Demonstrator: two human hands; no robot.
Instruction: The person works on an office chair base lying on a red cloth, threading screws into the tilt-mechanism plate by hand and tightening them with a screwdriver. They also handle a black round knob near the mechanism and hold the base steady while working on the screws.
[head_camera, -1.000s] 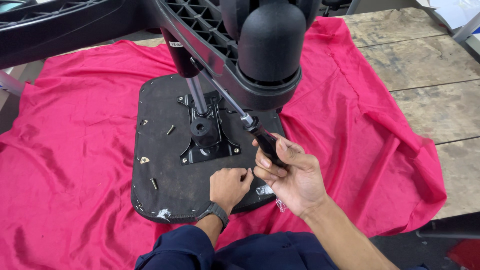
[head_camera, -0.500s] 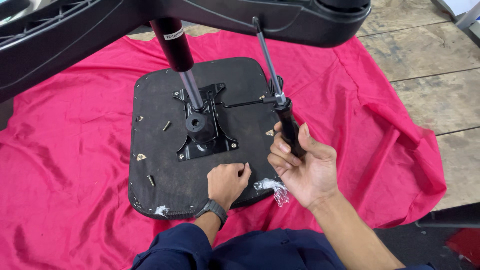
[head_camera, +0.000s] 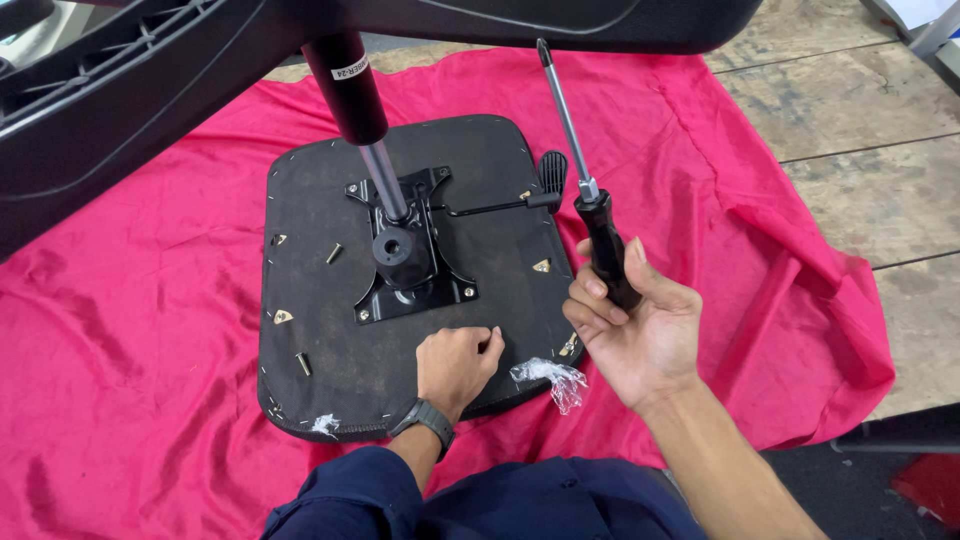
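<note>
Two hands were at work over the upturned chair seat (head_camera: 330, 380), which lay flat on a red cloth (head_camera: 130, 330) spread over a wooden floor (head_camera: 860, 160). My right hand (head_camera: 640, 325) had its fingers curled around the black handle of a long screwdriver (head_camera: 590, 215), the shaft pointing up and away with the tip in the air, touching nothing. My left hand (head_camera: 455, 365), a dark watch (head_camera: 422, 418) on its wrist, rested on the near part of the seat's underside with the fingers loosely curled; I could not tell whether anything small sat under them.

At the seat's middle stood the black metal tilt plate (head_camera: 405, 255), with the gas cylinder (head_camera: 365, 130) rising from it at a slant and a side lever (head_camera: 535, 190) reaching right. Loose screws (head_camera: 334, 253) lay on the fabric left of the plate, another near the left edge. A scrap of clear plastic (head_camera: 550, 378) lay at the seat's near edge.

I judged the loose screws the main risk: a nudge to the seat could roll them off into the folds of the cloth. The screwdriver was held only at the handle's lower end, so a slack grip could let it tip onto the seat. Large black chair parts (head_camera: 120, 110) loomed close overhead and could be bumped by the raised tip.
</note>
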